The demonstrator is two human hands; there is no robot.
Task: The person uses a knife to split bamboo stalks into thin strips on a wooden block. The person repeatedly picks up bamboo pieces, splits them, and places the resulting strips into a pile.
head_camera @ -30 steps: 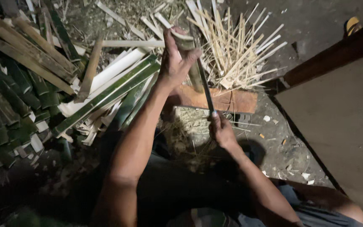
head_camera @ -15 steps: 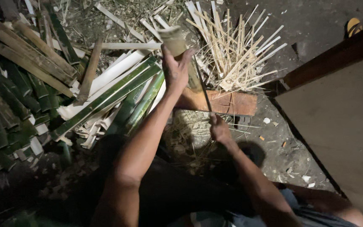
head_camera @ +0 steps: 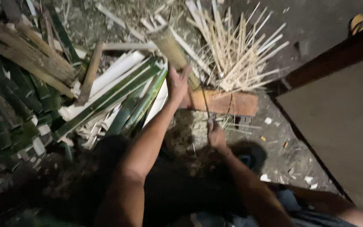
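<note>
My left hand (head_camera: 177, 84) rests with fingers spread against a short round bamboo section (head_camera: 171, 48) that leans on an orange-brown wooden block (head_camera: 232, 103). My right hand (head_camera: 216, 135) grips the handle of a thin dark blade (head_camera: 204, 98) that points up toward the bamboo section. The blade's tip is lost among the sticks. Both forearms reach forward from the bottom of the view.
A fan of thin pale bamboo sticks (head_camera: 236, 50) lies behind the block. Split green bamboo strips (head_camera: 118, 94) and darker pieces (head_camera: 17, 96) are piled at the left. A dark wooden board (head_camera: 337, 109) stands at the right. Chips litter the dirt floor (head_camera: 282, 151).
My left hand has slid down the bamboo section from its top toward the block. My right hand with the blade has dropped slightly. The view has shifted.
</note>
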